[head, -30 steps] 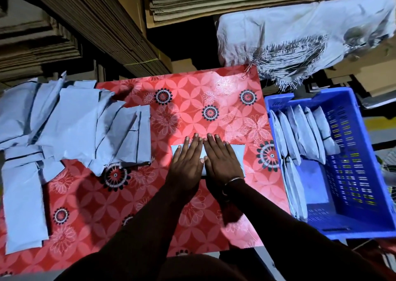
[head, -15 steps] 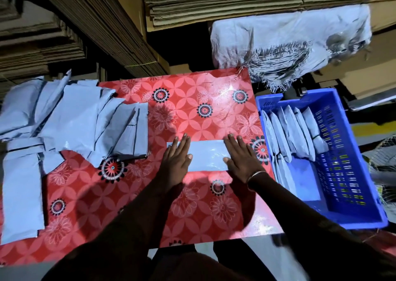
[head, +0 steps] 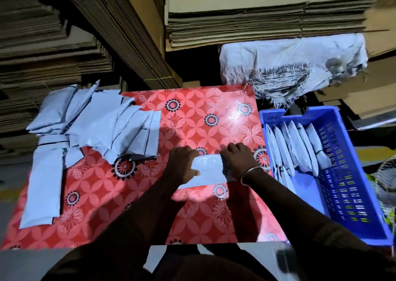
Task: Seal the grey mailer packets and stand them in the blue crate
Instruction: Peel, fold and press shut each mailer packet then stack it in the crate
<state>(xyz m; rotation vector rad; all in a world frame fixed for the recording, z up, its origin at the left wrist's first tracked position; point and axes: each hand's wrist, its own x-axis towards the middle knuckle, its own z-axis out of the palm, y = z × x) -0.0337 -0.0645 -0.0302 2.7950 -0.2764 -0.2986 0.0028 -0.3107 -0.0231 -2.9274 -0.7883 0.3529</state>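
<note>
I see one grey packet (head: 209, 170) lying flat on the red flowered tablecloth (head: 192, 117), near the middle of the table and a little toward its right side. It sits between the two hands and partly under them. My left hand (head: 182, 167) covers the packet's left end, fingers curled down over the far edge and the thumb lying across the top face, so it grips that end. My right hand (head: 239, 161) is at the packet's right end, fingers bent over the far edge near the corner; a thin metal bangle (head: 249, 173) circles that wrist. I cannot tell whether the right thumb is under the packet or only beside it, as that part is in shadow.

The packet is pale grey, glossy, and catches a bright patch of light on its upper face. It looks flat and roughly rectangular, its long side running left to right.

To the left, a loose pile of grey packets (head: 92, 126) lies spread on the cloth, some with flaps open, well apart from the hands. To the right, just beside the table edge, the blue crate (head: 353, 205) holds a row of packets (head: 297, 147) standing on edge at its far end, leaning against each other.
</note>
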